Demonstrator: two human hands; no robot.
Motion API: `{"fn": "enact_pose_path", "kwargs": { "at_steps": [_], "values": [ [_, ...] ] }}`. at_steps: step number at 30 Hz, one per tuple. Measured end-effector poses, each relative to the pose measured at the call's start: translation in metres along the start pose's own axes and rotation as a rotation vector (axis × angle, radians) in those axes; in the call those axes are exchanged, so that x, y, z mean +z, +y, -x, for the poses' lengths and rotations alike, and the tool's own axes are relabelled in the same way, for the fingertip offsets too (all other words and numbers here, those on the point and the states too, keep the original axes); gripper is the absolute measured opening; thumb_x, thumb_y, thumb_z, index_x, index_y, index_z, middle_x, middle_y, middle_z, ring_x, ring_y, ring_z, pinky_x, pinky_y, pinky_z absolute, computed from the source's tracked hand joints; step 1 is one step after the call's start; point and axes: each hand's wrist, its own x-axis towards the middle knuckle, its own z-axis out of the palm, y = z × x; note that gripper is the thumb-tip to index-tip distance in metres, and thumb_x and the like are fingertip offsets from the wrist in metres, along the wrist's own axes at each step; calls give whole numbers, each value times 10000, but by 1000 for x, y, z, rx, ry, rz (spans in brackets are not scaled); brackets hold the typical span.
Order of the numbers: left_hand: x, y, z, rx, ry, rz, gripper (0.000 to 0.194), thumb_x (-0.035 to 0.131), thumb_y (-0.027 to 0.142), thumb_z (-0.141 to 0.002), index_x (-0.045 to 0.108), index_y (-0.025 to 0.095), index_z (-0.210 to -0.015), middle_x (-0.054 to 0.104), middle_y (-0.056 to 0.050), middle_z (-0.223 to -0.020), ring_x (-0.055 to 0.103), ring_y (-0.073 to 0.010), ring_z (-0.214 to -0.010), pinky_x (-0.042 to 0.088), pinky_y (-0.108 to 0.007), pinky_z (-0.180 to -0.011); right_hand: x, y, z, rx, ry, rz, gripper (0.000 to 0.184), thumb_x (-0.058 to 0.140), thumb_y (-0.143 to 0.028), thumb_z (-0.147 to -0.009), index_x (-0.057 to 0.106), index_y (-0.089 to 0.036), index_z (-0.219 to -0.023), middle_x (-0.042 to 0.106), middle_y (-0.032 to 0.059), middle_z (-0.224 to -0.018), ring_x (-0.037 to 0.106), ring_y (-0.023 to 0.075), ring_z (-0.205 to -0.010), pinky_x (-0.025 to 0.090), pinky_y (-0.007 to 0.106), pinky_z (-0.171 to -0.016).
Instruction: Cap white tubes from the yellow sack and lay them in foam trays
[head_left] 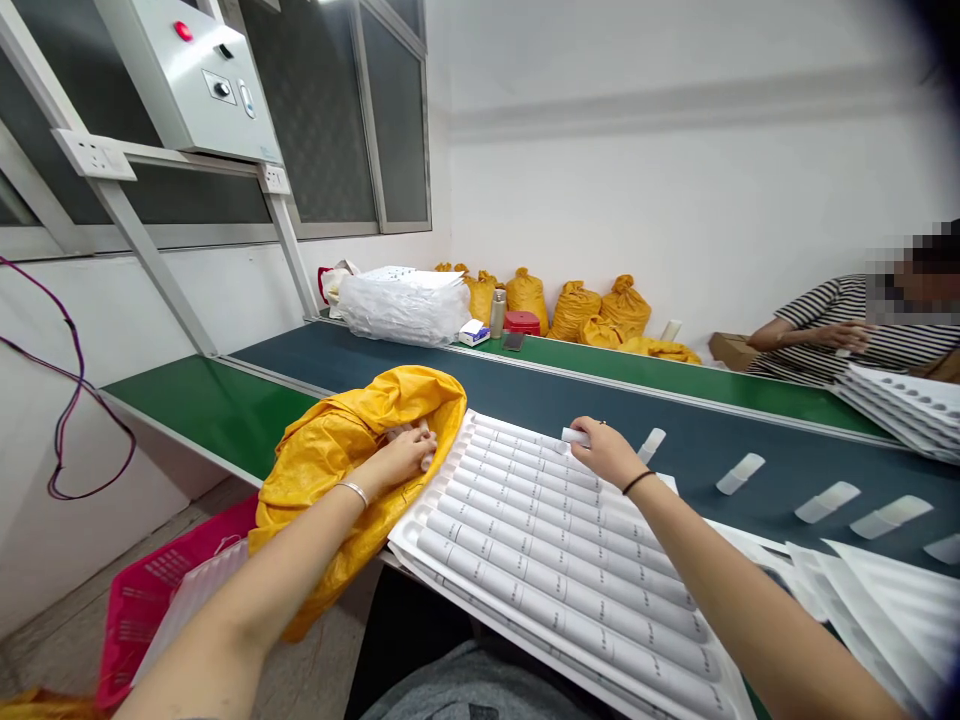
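My left hand [409,455] reaches into the mouth of a yellow woven sack [322,440], its fingers curled round small white plastic tubes [427,460]; how many is hidden. Between the thumb and fingers of my right hand [611,457] is a short white tube [574,437], held just over the far edge of a white tray [411,530]. Printed white tubes [525,530] lie in close rows in that tray, which rests on further trays beside the sack. Beyond my right hand, several frosted tubes [741,473] stand tilted-looking on the dark conveyor belt [525,385].
A pink basket [142,600] sits on the floor at left. Stacked white trays [900,400] lie by a person in a striped shirt [825,320] across the belt. A plastic-wrapped bundle [405,305] and yellow sacks [525,295] are at the back. A control box [202,90] hangs upper left.
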Motion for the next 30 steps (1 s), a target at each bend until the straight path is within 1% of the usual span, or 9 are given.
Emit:
{"fn": "enact_pose_path", "kwargs": {
  "at_steps": [3, 7, 11, 14, 19, 22, 24, 27, 30],
  "values": [
    [-8, 20, -2, -12, 152, 75, 228, 530, 294, -855, 641, 177, -1016, 611, -117, -1143, 554, -245, -1089, 425, -410, -992, -9, -15, 28, -48, 99, -150, 311, 464, -288, -879, 560, -188, -1157, 639, 71, -1099, 594, 185, -906, 464, 291, -793],
    [-10, 84, 8, -9, 321, 181, 283, 506, 332, -900, 562, 175, -1129, 630, -102, -1105, 582, -215, -1045, 463, -370, -948, -14, -38, 65, -130, 136, -583, 293, 487, -268, -845, 553, -198, -1122, 634, 68, -1033, 589, 165, -758, 488, 297, -665],
    [-6, 150, 24, 97, 378, 305, 265, 540, 294, -903, 558, 213, -1154, 623, -70, -1077, 582, -186, -1028, 469, -324, -934, -21, -65, 98, -260, 97, -875, 246, 520, -247, -847, 534, -204, -1089, 608, 60, -1007, 588, 150, -762, 509, 278, -640],
    [-6, 176, 29, 211, 340, 225, 350, 530, 244, -909, 534, 245, -1259, 590, -76, -1055, 572, -181, -1003, 483, -315, -892, -32, -76, 114, -383, 158, -829, 268, 547, -220, -861, 546, -218, -1129, 628, 69, -1029, 609, 174, -860, 528, 303, -721],
    [-9, 191, 31, 292, 308, 41, 430, 531, 228, -909, 475, 252, -1335, 604, -66, -962, 591, -173, -871, 507, -299, -776, -47, -77, 126, -621, 268, -601, 338, 511, -117, -885, 557, -245, -1194, 594, 89, -1138, 573, 195, -1067, 496, 360, -910],
    [-14, 195, 34, 312, 334, 55, 512, 593, 289, -877, 436, 234, -1361, 634, -83, -1024, 596, -195, -939, 499, -318, -833, -49, -75, 128, -648, 292, -598, 377, 504, -97, -887, 546, -252, -1228, 579, 91, -1132, 573, 189, -1061, 506, 349, -895],
    [-19, 194, 37, 255, 348, 85, 574, 612, 328, -863, 403, 201, -1382, 622, -113, -1142, 580, -223, -1050, 472, -348, -919, -47, -73, 129, -625, 350, -612, 377, 524, -108, -885, 540, -256, -1232, 592, 87, -1111, 575, 193, -1052, 502, 354, -895],
    [-23, 190, 40, 141, 276, 210, 408, 563, 325, -893, 517, 193, -1277, 646, -92, -1138, 611, -203, -1028, 487, -306, -897, -44, -70, 129, -574, 396, -631, 353, 556, -138, -883, 539, -261, -1213, 620, 70, -1075, 587, 190, -1018, 493, 352, -887],
    [-23, 187, 44, 108, 211, 328, 265, 534, 297, -911, 597, 213, -1155, 675, -46, -1037, 635, -161, -931, 503, -254, -822, -41, -66, 129, -551, 353, -628, 319, 563, -178, -891, 537, -256, -1199, 638, 58, -1049, 605, 176, -957, 502, 323, -837]
  ]
}}
